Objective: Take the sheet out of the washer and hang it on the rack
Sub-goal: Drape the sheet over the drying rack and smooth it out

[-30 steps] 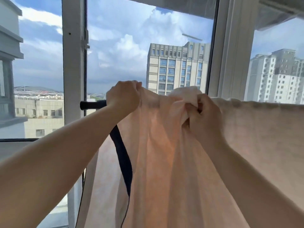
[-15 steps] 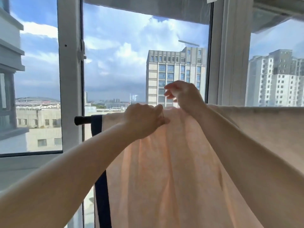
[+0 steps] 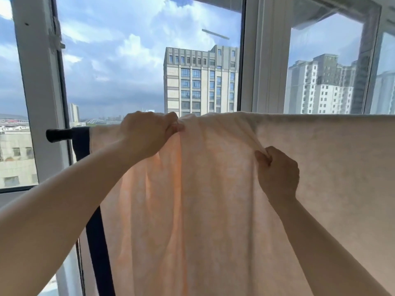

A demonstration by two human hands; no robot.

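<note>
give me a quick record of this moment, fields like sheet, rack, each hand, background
sheet: pale peach sheet, draped over the rack bar, hanging down, dark border at its left edge
rack: black bar end sticks out left of the sheet; the rest is covered
left hand: left hand at the top fold, grip closed on fabric
right hand: right hand lower, pinching a fold and pulling it taut
background: window frame, tall buildings, cloudy sky

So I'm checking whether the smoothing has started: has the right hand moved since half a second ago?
Yes. The right hand has dropped from above the rack bar to below it, pinching the sheet and pulling it down.
</note>
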